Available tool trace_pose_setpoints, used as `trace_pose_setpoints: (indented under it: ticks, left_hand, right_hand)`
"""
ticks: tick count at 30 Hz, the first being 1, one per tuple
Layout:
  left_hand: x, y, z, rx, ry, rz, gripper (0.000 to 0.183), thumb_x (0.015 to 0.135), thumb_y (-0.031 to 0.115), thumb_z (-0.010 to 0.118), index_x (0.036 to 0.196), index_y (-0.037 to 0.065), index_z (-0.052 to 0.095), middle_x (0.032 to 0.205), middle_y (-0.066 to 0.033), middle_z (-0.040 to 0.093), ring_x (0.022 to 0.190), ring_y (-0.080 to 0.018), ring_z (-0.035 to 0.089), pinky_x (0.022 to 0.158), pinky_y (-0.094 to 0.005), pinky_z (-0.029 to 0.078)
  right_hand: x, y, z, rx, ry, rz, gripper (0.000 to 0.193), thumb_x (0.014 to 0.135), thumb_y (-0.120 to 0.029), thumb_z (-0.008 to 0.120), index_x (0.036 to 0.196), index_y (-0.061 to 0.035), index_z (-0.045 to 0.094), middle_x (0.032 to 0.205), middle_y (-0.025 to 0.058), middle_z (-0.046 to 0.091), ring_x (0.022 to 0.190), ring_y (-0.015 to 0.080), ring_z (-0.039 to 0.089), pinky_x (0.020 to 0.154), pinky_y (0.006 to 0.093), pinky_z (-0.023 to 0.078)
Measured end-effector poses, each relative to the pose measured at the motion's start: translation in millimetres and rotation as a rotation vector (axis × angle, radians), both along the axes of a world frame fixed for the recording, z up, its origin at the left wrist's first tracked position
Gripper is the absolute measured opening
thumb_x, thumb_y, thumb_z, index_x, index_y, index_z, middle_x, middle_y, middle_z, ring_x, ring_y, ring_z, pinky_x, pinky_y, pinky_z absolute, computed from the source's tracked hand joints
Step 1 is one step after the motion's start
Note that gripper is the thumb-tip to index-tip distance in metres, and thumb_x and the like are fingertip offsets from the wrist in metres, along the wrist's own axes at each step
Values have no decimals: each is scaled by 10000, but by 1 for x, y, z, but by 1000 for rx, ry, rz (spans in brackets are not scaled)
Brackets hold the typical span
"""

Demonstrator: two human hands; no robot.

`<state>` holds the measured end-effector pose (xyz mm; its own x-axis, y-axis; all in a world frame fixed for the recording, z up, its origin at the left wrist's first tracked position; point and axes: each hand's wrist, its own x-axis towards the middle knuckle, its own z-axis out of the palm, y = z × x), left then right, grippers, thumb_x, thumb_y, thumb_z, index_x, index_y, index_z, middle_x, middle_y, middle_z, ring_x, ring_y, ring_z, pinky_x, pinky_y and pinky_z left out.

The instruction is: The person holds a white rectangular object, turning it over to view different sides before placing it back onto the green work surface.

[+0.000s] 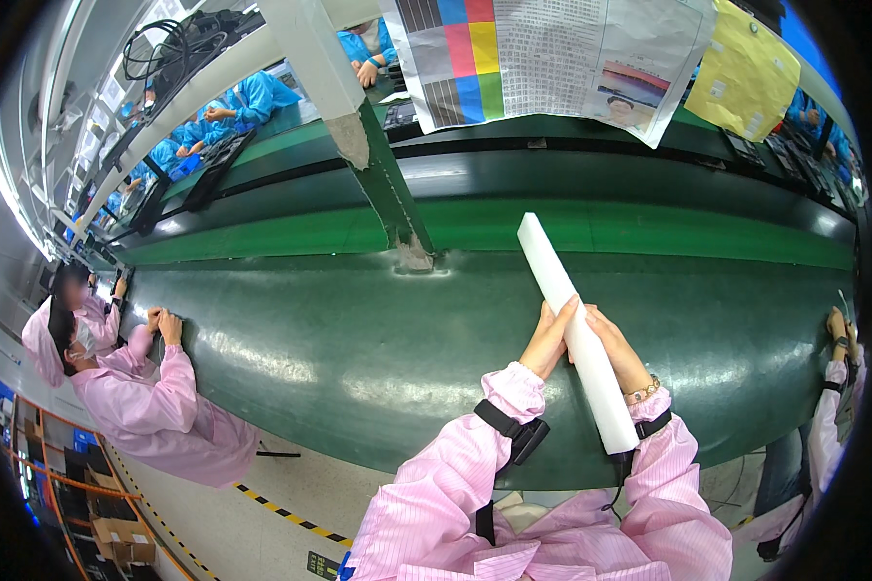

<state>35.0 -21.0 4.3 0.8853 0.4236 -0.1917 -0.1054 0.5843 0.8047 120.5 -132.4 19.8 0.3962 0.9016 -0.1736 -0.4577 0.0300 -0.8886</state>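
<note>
A long white rectangular bar (593,373) is held between my two hands above the green table. It lies at a slant, its far end up and to the left and its near end close to my right wrist. Against its left side, my left hand (550,339) is closed, the thumb along the edge. My right hand (615,347) grips the right side, with its fingers partly hidden behind the bar. I cannot make out what the bar is made of.
The dark green table (378,329) curves around me, with a bright green strip (591,225) beyond it. A green post (386,184) rises from its far side. Printed sheets (562,63) hang ahead. Co-workers in pink (150,407) sit at left; another person's hand (836,324) is at far right.
</note>
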Motion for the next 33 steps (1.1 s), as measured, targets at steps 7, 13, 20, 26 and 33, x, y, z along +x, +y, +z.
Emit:
trace_pose_setpoints:
  ticks: [7, 13, 20, 26, 33]
  left_hand:
    - [0, -1, 2, 5, 14, -5, 497, 947, 454, 548, 1261, 113, 367, 1075, -48, 497, 954, -136, 557, 762, -297, 502]
    - [-1, -1, 2, 12, 12, 9, 501, 946, 462, 546, 1260, 115, 368, 1068, -45, 498, 936, -133, 558, 734, -288, 501]
    - [-2, -2, 8, 10, 6, 3, 510, 943, 465, 550, 1262, 114, 365, 1073, -51, 506, 932, -141, 567, 738, -291, 501]
    - [0, 0, 1, 15, 4, -9, 530, 939, 470, 551, 1267, 108, 345, 1139, -90, 547, 947, -161, 587, 743, -297, 507]
    - [0, 2, -2, 25, 3, -23, 484, 960, 446, 524, 1250, 104, 343, 1181, -132, 586, 985, -183, 601, 791, -314, 510]
  right_hand:
    - [-1, 0, 2, -10, 3, -6, 319, 1002, -318, 460, 1193, -64, 439, 858, 69, 605, 609, 151, 623, 564, 260, 520]
    - [-2, 0, 3, -5, 2, -5, 318, 1002, -319, 459, 1194, -65, 448, 857, 60, 602, 613, 141, 618, 564, 254, 514]
    - [-3, -1, 6, -8, -10, -10, 324, 1002, -323, 461, 1194, -62, 458, 859, 50, 599, 615, 130, 612, 568, 246, 510]
    - [-4, 0, 8, -8, -12, -14, 323, 1003, -325, 457, 1189, -62, 460, 862, 52, 601, 623, 130, 613, 574, 245, 510]
    - [-2, 0, 5, -6, -18, 0, 322, 1002, -329, 458, 1188, -66, 455, 862, 55, 598, 624, 134, 616, 575, 248, 513]
